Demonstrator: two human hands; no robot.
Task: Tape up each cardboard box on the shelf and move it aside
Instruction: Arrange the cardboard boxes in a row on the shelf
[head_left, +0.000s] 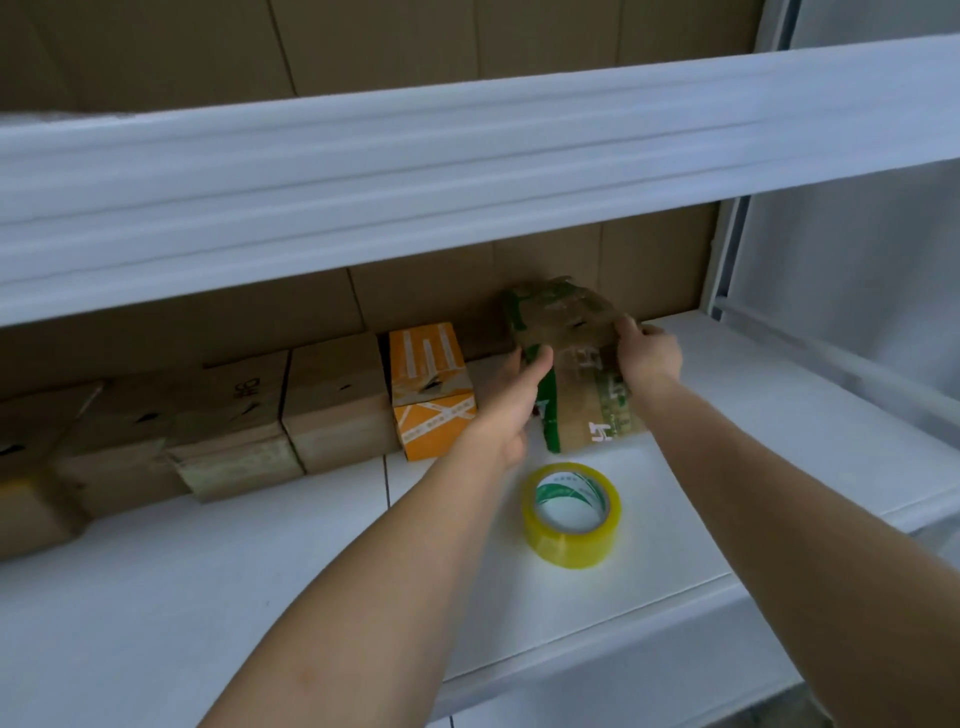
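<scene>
A brown cardboard box with green print (576, 358) stands on the white shelf (727, 467), right of centre, with glossy tape across its top. My left hand (511, 405) grips its left side, thumb on the green edge. Fingers of my right hand (649, 353) curl over its top right corner. A roll of yellowish clear tape (571, 514) lies flat on the shelf just in front of the box, touched by neither hand.
An orange box (431, 389) stands just left of the held box. Several plain brown boxes (332, 405) line the shelf's back towards the left. An upper white shelf (467, 182) hangs overhead. Cardboard sheets line the back wall.
</scene>
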